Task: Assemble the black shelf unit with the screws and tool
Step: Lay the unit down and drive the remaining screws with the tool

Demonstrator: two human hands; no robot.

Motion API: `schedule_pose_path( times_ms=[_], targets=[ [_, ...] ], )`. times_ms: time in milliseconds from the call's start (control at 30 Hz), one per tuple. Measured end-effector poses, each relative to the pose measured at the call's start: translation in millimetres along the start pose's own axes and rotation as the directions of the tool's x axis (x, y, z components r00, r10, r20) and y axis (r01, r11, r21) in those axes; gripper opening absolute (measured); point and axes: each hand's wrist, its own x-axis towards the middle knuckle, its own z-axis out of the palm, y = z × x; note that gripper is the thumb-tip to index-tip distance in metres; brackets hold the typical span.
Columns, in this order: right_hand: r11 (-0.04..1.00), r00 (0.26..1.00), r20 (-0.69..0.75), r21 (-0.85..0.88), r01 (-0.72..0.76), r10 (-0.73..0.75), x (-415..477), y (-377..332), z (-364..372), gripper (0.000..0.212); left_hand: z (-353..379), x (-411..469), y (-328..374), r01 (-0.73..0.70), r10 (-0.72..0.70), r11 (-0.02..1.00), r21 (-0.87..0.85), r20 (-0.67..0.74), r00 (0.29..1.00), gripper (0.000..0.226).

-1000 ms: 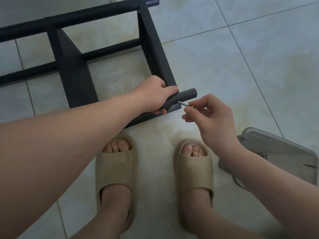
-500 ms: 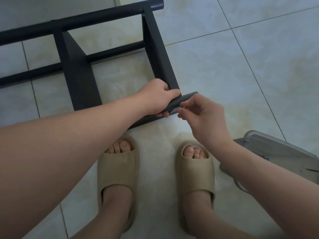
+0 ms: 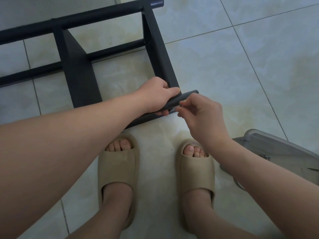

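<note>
The black shelf unit (image 3: 77,71) lies on the tiled floor, its flat side panels and round bars stretching up and left. My left hand (image 3: 158,95) grips the near black round bar (image 3: 186,96) where it meets the right side panel (image 3: 158,49). My right hand (image 3: 202,114) pinches a thin metal tool (image 3: 181,105) against the underside of that bar, close to its free end. Most of the tool is hidden by my fingers. No screw is visible.
My two feet in beige slides (image 3: 119,168) stand just below the bar. A grey plastic box (image 3: 279,152) lies on the floor at the right, partly behind my right forearm. Pale floor tiles (image 3: 241,57) spread to the right of the shelf.
My right hand moved left and up with the thin tool until its fingertips reached the bar. My left hand kept its grip on the bar.
</note>
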Motion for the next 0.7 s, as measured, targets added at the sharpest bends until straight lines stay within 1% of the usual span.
schedule_pose_path(
  times_ms=[33, 67, 100, 167, 200, 267, 367, 400, 533, 600, 700],
  targets=[
    [1.000, 1.000, 0.001, -0.005, -0.004, 0.004, -0.4, 0.0, 0.4, 0.009, 0.1, -0.4, 0.0, 0.001, -0.001, 1.000, 0.000, 0.000, 1.000, 0.044],
    [0.998, 0.999, 0.006, 0.027, -0.053, 0.053, -0.9, 0.0, 1.0, 0.009, 0.3, -0.6, 0.0, 0.000, 0.000, 1.000, -0.002, 0.000, 1.000, 0.044],
    [0.983, 0.990, 0.014, 0.111, -0.144, 0.143, -1.1, -0.2, 1.6, 0.010, 0.3, -0.5, 0.2, 0.000, 0.000, 1.000, -0.005, -0.001, 1.000, 0.044],
    [0.883, 0.945, 0.052, 0.341, -0.321, 0.324, -1.6, -2.4, 3.5, 0.012, 0.4, -0.6, 0.1, 0.001, -0.001, 1.000, -0.014, -0.002, 1.000, 0.043],
    [0.823, 0.924, 0.067, 0.434, -0.366, 0.376, -1.4, -3.7, 4.3, 0.013, 0.4, -0.6, 0.1, 0.000, -0.001, 1.000, -0.019, -0.002, 1.000, 0.043],
    [0.736, 0.901, 0.084, 0.546, -0.400, 0.426, -1.6, -5.6, 5.2, 0.012, 0.6, -0.5, 0.0, -0.003, 0.003, 1.000, -0.018, 0.000, 1.000, 0.043],
    [0.653, 0.879, 0.114, 0.626, -0.426, 0.464, -3.0, -8.4, 5.9, 0.009, 0.9, -0.8, -0.4, -0.005, 0.005, 1.000, -0.002, 0.002, 1.000, 0.043],
    [0.647, 0.877, 0.116, 0.631, -0.428, 0.467, -3.8, -8.2, 6.1, 0.010, 0.9, -0.8, -0.6, -0.006, 0.006, 1.000, -0.003, 0.000, 1.000, 0.043],
    [0.721, 0.905, 0.105, 0.570, -0.394, 0.411, -5.2, -5.9, 2.2, 0.006, 1.0, -0.5, -0.2, -0.003, 0.003, 1.000, -0.006, -0.003, 1.000, 0.043],
    [0.735, 0.911, 0.122, 0.553, -0.392, 0.394, -5.3, -5.2, -0.3, 0.003, 0.7, -0.7, 0.0, -0.002, 0.002, 1.000, -0.003, -0.003, 1.000, 0.043],
    [0.801, 0.926, 0.112, 0.471, -0.369, 0.361, -4.8, -4.7, -0.8, 0.010, 0.3, -1.4, 0.5, -0.001, 0.001, 1.000, 0.008, -0.006, 1.000, 0.043]
  ],
)
